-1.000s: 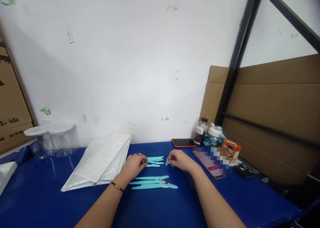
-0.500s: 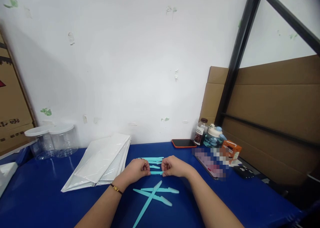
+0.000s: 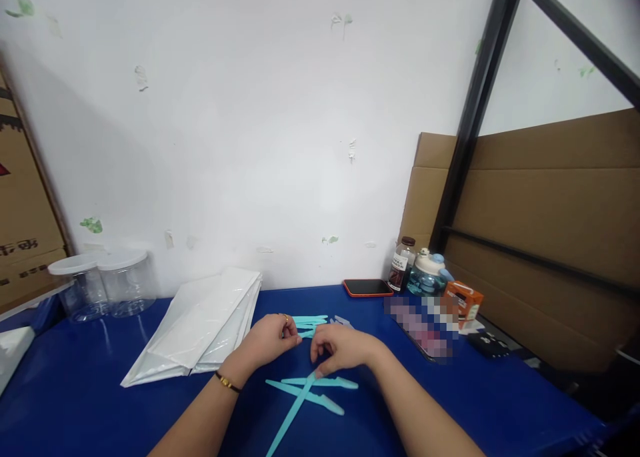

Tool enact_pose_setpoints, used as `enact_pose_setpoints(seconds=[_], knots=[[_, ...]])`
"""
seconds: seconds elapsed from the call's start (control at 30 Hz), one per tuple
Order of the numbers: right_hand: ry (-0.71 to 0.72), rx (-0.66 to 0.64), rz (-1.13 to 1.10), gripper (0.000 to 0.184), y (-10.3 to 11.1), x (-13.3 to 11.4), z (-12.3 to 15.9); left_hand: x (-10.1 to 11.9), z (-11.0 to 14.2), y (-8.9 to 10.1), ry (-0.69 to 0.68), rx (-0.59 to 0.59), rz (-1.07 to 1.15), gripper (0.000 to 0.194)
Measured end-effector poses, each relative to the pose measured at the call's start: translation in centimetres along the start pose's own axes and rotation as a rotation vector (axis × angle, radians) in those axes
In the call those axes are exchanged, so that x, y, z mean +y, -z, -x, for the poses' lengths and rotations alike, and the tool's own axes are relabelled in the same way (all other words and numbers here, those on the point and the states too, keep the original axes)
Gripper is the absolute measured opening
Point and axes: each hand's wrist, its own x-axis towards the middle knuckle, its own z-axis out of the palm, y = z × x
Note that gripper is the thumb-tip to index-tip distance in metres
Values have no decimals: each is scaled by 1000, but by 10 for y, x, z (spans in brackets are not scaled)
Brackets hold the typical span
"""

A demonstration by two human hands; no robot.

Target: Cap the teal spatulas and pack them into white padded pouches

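Note:
Several turquoise eyebrow razors lie on the blue table in front of me. Three are loose and crossed near me, one slanting razor [image 3: 293, 413] on top of a lower razor [image 3: 327, 401] and another razor [image 3: 345, 382]. My right hand [image 3: 343, 347] is bent over the upper end of the slanting one, with thumb and index finger at its tip. My left hand [image 3: 273, 337] has its fingers drawn together beside a farther group of razors [image 3: 310, 321], laid roughly side by side. Whatever the left fingertips hold, if anything, is hidden.
White mailer bags [image 3: 200, 317] lie to the left, near two clear lidded jars [image 3: 127, 283]. At the back right are a phone [image 3: 369, 287], a brown-capped bottle [image 3: 401, 265], a water bottle [image 3: 427, 273] and an orange box [image 3: 463, 301]. A pixelated flat item [image 3: 423, 330] lies before them.
The razor held between both hands now lies with the far group. My right hand has come nearer, down to the slanting razor's tip. My left hand has barely moved.

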Motion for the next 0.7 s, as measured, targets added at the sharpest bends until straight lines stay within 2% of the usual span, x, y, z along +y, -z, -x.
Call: enact_pose_setpoints(seconds=[0.1,0.17,0.23,0.33,0.43,0.53,0.6,0.67,0.7], knots=[[-46,-74,-44,21,-6,-1,-5,9,5,4,-20,-138,96,37],[-76,-13,-94,20,-3,3,-4,14,7,5,-49,-223,157,39],[-94,85,-138,20,2,9,-1,16,7,6,-72,-249,171,36],[-131,182,-130,17,10,20,6,15,4,5,-71,-136,38,28],[-239,256,-39,9,17,34,11,7,-2,4,-27,-8,-110,26],[-376,321,44,5,24,42,16,-2,-6,2,-17,56,-170,25],[-391,367,91,9,27,39,19,-4,-7,0,-34,81,-190,23],[-345,315,78,17,28,30,22,-1,-6,-2,-48,101,-165,23],[-317,227,49,22,28,25,23,2,-4,-3,-62,101,-135,23]])
